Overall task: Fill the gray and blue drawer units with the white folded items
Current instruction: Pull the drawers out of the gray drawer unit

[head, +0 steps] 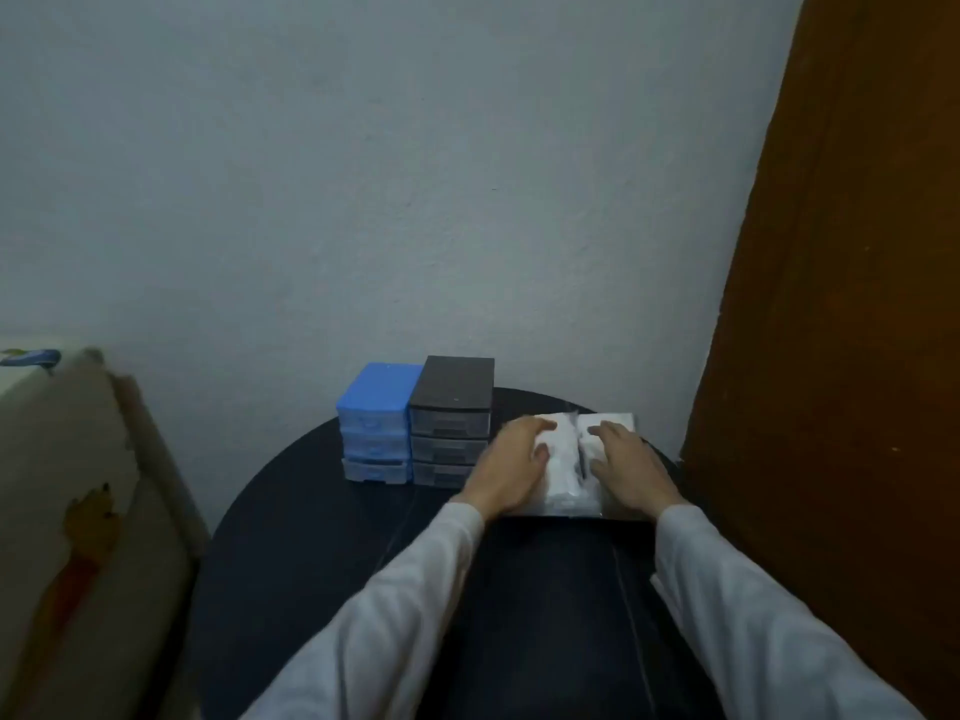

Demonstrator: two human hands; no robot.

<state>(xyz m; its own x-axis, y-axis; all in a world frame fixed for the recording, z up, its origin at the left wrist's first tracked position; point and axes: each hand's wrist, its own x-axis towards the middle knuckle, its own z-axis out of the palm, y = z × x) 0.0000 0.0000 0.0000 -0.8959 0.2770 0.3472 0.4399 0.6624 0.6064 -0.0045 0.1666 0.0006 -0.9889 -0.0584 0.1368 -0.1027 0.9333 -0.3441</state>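
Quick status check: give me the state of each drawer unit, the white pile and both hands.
Blue plastic three-drawer unit: upright, all drawers shut.
Gray plastic three-drawer unit: upright, drawers shut, beside the blue one.
Pile of white folded items: on the dark round table, undistributed.
Left hand: resting on pile.
Right hand: resting on pile.

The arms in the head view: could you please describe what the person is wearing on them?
Both arms wear long, loose, plain light grey-white sleeves that end at the wrists. The left hand and right hand are bare: no gloves, rings, watch or markings are visible.
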